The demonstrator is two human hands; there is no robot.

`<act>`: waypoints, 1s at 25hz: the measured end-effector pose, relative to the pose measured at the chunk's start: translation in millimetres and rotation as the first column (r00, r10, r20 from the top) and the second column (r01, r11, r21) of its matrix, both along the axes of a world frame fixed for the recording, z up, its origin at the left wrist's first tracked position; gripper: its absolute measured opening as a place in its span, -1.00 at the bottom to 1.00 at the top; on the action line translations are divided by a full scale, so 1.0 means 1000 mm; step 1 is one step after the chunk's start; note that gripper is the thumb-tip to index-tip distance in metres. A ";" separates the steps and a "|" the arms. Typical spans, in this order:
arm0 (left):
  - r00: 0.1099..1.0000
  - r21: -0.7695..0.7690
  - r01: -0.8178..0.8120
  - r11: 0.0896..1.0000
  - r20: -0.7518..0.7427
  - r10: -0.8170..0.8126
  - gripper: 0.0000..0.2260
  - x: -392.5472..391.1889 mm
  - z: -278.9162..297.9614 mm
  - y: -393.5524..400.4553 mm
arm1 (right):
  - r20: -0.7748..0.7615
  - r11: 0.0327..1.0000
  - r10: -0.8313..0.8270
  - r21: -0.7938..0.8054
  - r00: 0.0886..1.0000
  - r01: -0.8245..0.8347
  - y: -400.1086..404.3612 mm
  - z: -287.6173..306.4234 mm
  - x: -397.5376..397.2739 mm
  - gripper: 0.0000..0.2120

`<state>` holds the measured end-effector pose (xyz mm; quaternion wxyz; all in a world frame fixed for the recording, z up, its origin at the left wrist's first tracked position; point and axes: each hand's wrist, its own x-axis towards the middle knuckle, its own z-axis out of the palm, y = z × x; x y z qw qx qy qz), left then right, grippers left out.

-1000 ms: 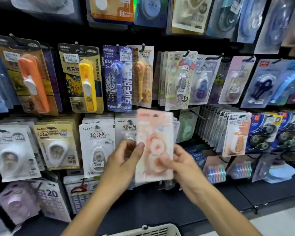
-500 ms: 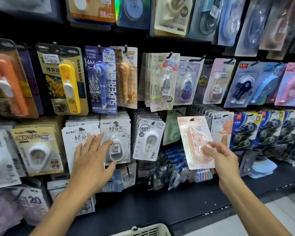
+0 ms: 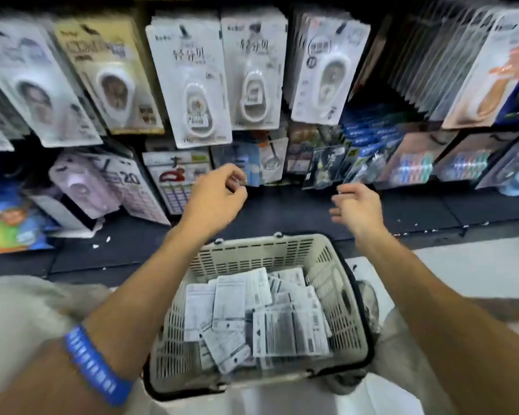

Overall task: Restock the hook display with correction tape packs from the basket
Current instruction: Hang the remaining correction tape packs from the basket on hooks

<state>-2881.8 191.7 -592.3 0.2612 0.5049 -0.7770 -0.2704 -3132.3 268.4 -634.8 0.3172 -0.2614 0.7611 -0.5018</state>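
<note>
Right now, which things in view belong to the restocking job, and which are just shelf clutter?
Job:
- basket, cream plastic, on the floor
- correction tape packs piled in it, backs up
- hanging white packs on the hooks
- left hand, right hand, both holding nothing

Not part of it:
- calculators
- colourful box
- blue wristband

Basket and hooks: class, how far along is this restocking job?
Done: hook rows look well filled. In hand: nothing; left hand and right hand hover empty above the basket. Left: many correction tape packs lie in it, waiting to be hung.
</note>
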 end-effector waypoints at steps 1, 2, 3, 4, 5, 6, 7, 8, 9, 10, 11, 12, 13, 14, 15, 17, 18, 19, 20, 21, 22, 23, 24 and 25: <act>0.987 0.162 0.056 0.985 0.142 -0.079 -0.87 0.010 -0.032 0.007 | -0.063 0.970 0.222 0.113 0.973 -0.214 0.006 -0.033 0.018 -0.84; 0.942 0.313 0.086 0.946 0.284 -0.180 -0.83 0.025 -0.067 0.017 | -0.113 0.849 0.484 0.298 0.868 -0.435 0.014 -0.068 0.034 -0.84; 0.875 0.459 0.087 0.884 0.389 -0.288 -0.79 0.042 -0.100 0.029 | -0.106 0.638 0.714 0.506 0.692 -0.581 0.026 -0.104 0.046 -0.77; 0.802 0.586 0.069 0.808 0.450 -0.394 -0.75 0.060 -0.131 0.043 | -0.049 0.403 0.861 0.671 0.506 -0.622 0.039 -0.138 0.053 -0.64; 0.731 0.678 0.052 0.734 0.475 -0.490 -0.73 0.077 -0.158 0.055 | 0.004 0.250 0.921 0.762 0.391 -0.597 0.050 -0.167 0.056 -0.50; 0.682 0.735 0.047 0.677 0.471 -0.559 -0.72 0.089 -0.179 0.065 | 0.022 0.195 0.935 0.800 0.353 -0.567 0.058 -0.187 0.055 -0.35; 0.667 0.764 0.048 0.643 0.455 -0.590 -0.73 0.097 -0.195 0.071 | 0.010 0.191 0.939 0.816 0.344 -0.545 0.060 -0.200 0.052 -0.22; 0.691 0.765 0.051 0.642 0.436 -0.576 -0.74 0.100 -0.207 0.073 | -0.008 0.187 0.947 0.827 0.321 -0.531 0.055 -0.211 0.049 -0.09; 0.738 0.749 0.045 0.661 0.421 -0.528 -0.75 0.099 -0.216 0.072 | -0.017 0.160 0.964 0.837 0.266 -0.523 0.046 -0.219 0.047 0.01; 0.782 0.723 0.028 0.690 0.414 -0.466 -0.75 0.095 -0.222 0.071 | -0.011 0.111 0.981 0.850 0.195 -0.515 0.037 -0.225 0.046 0.09; 0.816 0.699 0.008 0.715 0.408 -0.409 -0.76 0.090 -0.226 0.069 | 0.022 0.047 0.991 0.861 0.129 -0.506 0.027 -0.229 0.048 0.16; 0.837 0.689 -0.002 0.725 0.398 -0.375 -0.78 0.084 -0.232 0.067 | 0.066 -0.020 0.995 0.868 0.076 -0.496 0.017 -0.231 0.049 0.19; 0.847 0.688 -0.004 0.726 0.388 -0.363 -0.79 0.079 -0.236 0.065 | 0.113 -0.071 0.992 0.864 0.054 -0.498 0.007 -0.234 0.048 0.17; 0.856 0.688 -0.009 0.726 0.380 -0.350 -0.80 0.075 -0.240 0.064 | 0.168 -0.110 0.984 0.849 0.066 -0.517 0.000 -0.236 0.047 0.10; 0.869 0.692 -0.020 0.722 0.369 -0.330 -0.81 0.073 -0.242 0.062 | 0.243 -0.154 0.966 0.819 0.091 -0.553 -0.003 -0.237 0.046 0.01; 0.897 0.700 -0.039 0.713 0.339 -0.283 -0.81 0.070 -0.249 0.058 | 0.445 -0.278 0.888 0.721 0.116 -0.634 -0.003 -0.242 0.050 -0.08; 0.904 0.702 -0.048 0.711 0.333 -0.268 -0.81 0.070 -0.251 0.057 | 0.522 -0.330 0.846 0.667 0.103 -0.668 0.002 -0.244 0.054 -0.05; 0.903 0.711 -0.053 0.701 0.334 -0.270 -0.81 0.070 -0.251 0.058 | 0.559 -0.350 0.824 0.630 0.091 -0.694 0.008 -0.246 0.060 -0.01; 0.901 0.717 -0.055 0.695 0.336 -0.275 -0.81 0.070 -0.252 0.059 | 0.558 -0.340 0.826 0.612 0.084 -0.714 0.014 -0.248 0.067 0.04; 0.901 0.720 -0.058 0.691 0.336 -0.275 -0.80 0.071 -0.251 0.060 | 0.540 -0.324 0.837 0.615 0.085 -0.719 0.019 -0.250 0.073 0.07; 0.903 0.719 -0.058 0.693 0.334 -0.271 -0.80 0.072 -0.251 0.061 | 0.532 -0.317 0.842 0.627 0.093 -0.712 0.022 -0.249 0.077 0.08; 0.905 0.727 -0.063 0.684 0.330 -0.267 -0.80 0.073 -0.249 0.062 | 0.538 -0.312 0.836 0.628 0.108 -0.713 0.023 -0.247 0.078 0.04; 0.914 0.734 -0.070 0.676 0.319 -0.252 -0.80 0.073 -0.248 0.062 | 0.551 -0.304 0.826 0.614 0.119 -0.728 0.022 -0.242 0.076 -0.02; 0.924 0.742 -0.079 0.666 0.305 -0.231 -0.81 0.074 -0.245 0.062 | 0.566 -0.284 0.813 0.591 0.137 -0.756 0.021 -0.237 0.072 -0.09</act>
